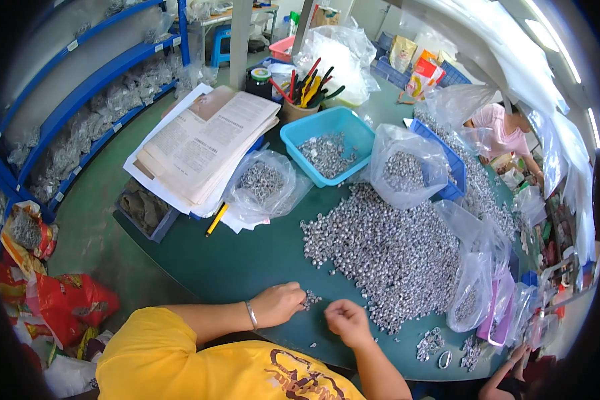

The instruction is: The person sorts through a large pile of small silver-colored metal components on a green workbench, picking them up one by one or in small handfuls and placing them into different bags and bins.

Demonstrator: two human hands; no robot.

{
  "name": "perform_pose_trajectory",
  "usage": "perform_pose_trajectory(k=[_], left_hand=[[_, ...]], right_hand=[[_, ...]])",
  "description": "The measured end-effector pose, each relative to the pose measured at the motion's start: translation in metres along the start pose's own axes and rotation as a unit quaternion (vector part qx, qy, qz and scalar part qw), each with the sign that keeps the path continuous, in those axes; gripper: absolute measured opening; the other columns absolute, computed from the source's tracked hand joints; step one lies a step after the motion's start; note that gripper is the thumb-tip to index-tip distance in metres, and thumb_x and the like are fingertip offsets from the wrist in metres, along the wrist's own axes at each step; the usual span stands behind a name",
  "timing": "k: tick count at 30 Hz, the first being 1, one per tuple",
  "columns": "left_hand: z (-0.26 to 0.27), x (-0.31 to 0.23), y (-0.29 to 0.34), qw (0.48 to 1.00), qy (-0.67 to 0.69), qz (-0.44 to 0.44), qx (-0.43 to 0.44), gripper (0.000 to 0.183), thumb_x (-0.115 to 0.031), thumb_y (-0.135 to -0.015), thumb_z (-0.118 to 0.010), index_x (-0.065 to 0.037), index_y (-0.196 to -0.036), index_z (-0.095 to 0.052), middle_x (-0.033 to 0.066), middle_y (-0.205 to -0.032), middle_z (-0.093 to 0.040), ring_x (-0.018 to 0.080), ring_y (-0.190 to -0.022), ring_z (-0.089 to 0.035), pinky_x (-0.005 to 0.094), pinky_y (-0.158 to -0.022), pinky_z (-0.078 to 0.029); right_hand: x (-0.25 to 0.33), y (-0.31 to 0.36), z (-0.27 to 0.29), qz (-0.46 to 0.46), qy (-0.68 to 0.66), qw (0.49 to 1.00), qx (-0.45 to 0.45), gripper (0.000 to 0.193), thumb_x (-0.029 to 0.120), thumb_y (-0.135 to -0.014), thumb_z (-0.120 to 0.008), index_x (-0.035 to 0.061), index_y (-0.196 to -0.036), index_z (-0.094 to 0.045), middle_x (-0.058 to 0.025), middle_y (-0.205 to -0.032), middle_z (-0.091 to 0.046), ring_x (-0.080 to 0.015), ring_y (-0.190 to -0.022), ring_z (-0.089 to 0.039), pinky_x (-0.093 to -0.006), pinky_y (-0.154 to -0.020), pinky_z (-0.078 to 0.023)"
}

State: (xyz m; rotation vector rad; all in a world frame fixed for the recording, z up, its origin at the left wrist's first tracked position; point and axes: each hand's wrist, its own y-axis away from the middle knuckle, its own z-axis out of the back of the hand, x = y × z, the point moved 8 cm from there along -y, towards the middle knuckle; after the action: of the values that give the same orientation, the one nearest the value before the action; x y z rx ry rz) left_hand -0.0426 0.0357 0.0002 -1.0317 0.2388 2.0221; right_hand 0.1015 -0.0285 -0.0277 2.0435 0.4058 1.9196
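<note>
Both of my hands are over the green tabletop near its front edge. My left hand, a bangle on its wrist, is closed, with its curled fingertips beside a few small silvery metal pieces. To their right my right hand is curled closed, apart from the left. Whatever either hand may pinch is hidden by the fingers. A wide heap of small shiny metal pieces spreads just beyond my right hand. Smaller clusters of metal pieces lie to its right, next to a silvery oval ring.
Beyond the heap stand a light-blue basin, a clear bag of pieces and a blue tray. Papers and a pot of pliers are at back left. A purple tray stands right. Other people sit farther right.
</note>
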Motion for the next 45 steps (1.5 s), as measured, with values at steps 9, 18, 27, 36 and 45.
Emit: perform_pose_trajectory(k=[9,18,27,36,45], left_hand=[[-0.003,0.022,-0.001,0.889,0.396,0.220,0.062,0.012,-0.012,-0.082,-0.067,-0.005,-0.085,-0.058,0.0027,-0.075,-0.061,0.0078,-0.062,-0.056,0.0225,-0.053,-0.044],[0.021,0.041,0.013,0.905,0.357,0.230,-0.033,0.006,-0.007,-0.081,-0.062,-0.002,-0.084,-0.061,-0.0013,-0.064,-0.047,0.0073,-0.055,-0.047,0.0192,-0.049,-0.038],[0.002,-0.004,-0.005,0.999,-0.044,0.008,-0.008,0.016,-0.016,-0.073,-0.072,-0.006,-0.081,-0.064,0.0093,-0.077,-0.057,0.0272,-0.069,-0.059,0.0351,-0.060,-0.048],[0.004,0.036,-0.002,0.845,0.481,0.231,0.038,0.003,-0.003,-0.078,-0.058,-0.001,-0.079,-0.058,-0.0016,-0.067,-0.050,0.0074,-0.056,-0.047,0.0212,-0.051,-0.039],[0.005,-0.002,-0.023,0.999,-0.042,-0.004,0.008,0.008,-0.012,-0.077,-0.066,-0.005,-0.079,-0.064,0.0109,-0.074,-0.057,0.0273,-0.064,-0.057,0.0350,-0.060,-0.048]], right_hand=[[0.029,0.060,-0.055,0.325,0.540,0.772,0.082,0.024,0.024,-0.075,-0.072,0.0064,-0.082,-0.058,-0.0084,-0.065,-0.059,-0.0251,-0.055,-0.059,-0.0329,-0.049,-0.048],[-0.010,0.033,0.001,-0.014,-0.158,0.987,0.027,0.019,0.018,-0.092,-0.054,0.0044,-0.078,-0.051,-0.0062,-0.062,-0.049,-0.0123,-0.047,-0.039,-0.0257,-0.042,-0.031],[0.043,0.005,-0.038,0.268,0.455,0.842,-0.112,0.012,0.015,-0.079,-0.068,0.0051,-0.086,-0.065,-0.0146,-0.079,-0.064,-0.0296,-0.065,-0.062,-0.0351,-0.061,-0.051],[0.015,-0.006,0.010,0.047,-0.008,0.999,-0.026,0.008,0.008,-0.083,-0.063,0.0001,-0.086,-0.064,0.0015,-0.067,-0.059,-0.0091,-0.058,-0.054,-0.0206,-0.052,-0.042],[0.050,-0.001,-0.018,0.335,0.438,0.825,-0.119,0.008,0.010,-0.079,-0.065,0.0052,-0.086,-0.064,-0.0073,-0.068,-0.059,-0.0235,-0.057,-0.059,-0.0317,-0.051,-0.047]])
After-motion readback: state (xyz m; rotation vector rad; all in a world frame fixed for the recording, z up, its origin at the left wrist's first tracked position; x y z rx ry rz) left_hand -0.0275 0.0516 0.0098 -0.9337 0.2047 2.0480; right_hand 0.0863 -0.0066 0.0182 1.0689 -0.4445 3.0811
